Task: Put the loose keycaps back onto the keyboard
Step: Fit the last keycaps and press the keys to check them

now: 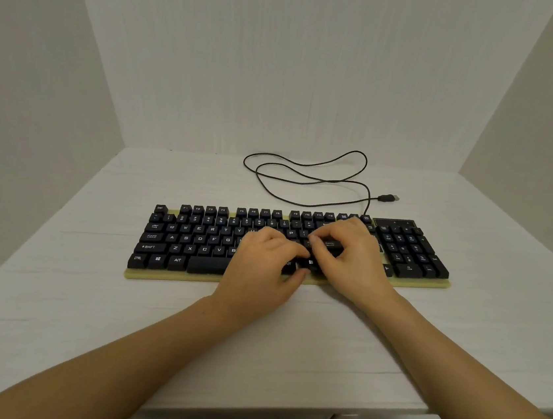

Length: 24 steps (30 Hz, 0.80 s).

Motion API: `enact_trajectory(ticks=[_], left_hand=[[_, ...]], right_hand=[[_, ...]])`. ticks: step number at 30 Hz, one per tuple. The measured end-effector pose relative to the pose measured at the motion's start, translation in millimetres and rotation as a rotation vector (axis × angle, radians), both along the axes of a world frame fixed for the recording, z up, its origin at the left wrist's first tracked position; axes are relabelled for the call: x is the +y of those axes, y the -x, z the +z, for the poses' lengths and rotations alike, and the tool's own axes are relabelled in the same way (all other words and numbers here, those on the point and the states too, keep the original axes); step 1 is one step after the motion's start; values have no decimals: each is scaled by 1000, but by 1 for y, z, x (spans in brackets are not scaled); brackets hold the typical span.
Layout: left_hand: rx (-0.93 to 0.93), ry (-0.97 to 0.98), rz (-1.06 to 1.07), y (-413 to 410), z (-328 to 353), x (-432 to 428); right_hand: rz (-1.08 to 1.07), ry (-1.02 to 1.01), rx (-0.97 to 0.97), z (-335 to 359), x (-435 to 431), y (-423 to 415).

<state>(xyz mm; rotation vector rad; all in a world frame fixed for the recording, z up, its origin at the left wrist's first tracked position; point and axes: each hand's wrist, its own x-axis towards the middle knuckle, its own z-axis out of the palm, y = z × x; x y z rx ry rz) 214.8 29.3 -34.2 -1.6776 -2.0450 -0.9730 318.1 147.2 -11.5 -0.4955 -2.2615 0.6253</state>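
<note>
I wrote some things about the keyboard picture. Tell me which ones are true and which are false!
1. Both hands are on the black keyboard with the yellowish base. True: the left hand and right hand meet over its right-middle part.
2. The thin black cable is plugged into a computer. False: its USB plug lies loose on the white table.
3. The number pad is covered by a hand. False: it is uncovered.
4. The cable lies in loops behind the keyboard. True.
</note>
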Motion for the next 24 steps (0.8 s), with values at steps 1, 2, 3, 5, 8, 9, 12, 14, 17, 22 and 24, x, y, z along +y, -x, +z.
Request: enact_trajectory(ticks=[1,2,3,5,8,9,12,14,17,22,24], left_hand=[[12,-15,12,0,-1,0],[20,-26,22,0,-2,-1],[26,-36,29,0,-2,-1],[32,-55,36,2,-3,-2],[13,-59,38,3,-4,-3],[10,-53,35,3,-5,-2],[6,-40,31,3,-5,-1],[0,-34,40,2,-4,0],[-4,-21,42,2,-4,-1],[-23,-22,13,2,-4,-1],[-31,-6,-13,2,-4,-2]], right_hand=[[34,-1,-23,2,2,-1],[70,-8,-39,4,4,-2],[101,-20,-52,4,7,-4],[139,-40,-57,0,11,-8],[174,-62,-42,-7,12,-12],[187,-67,-42,-9,12,-13],[220,-90,-41,-11,13,-13],[243,-105,-39,-12,14,-14],[261,-135,-37,-14,16,-14],[270,-167,3,-16,18,-13],[274,-174,14,-17,18,-13]])
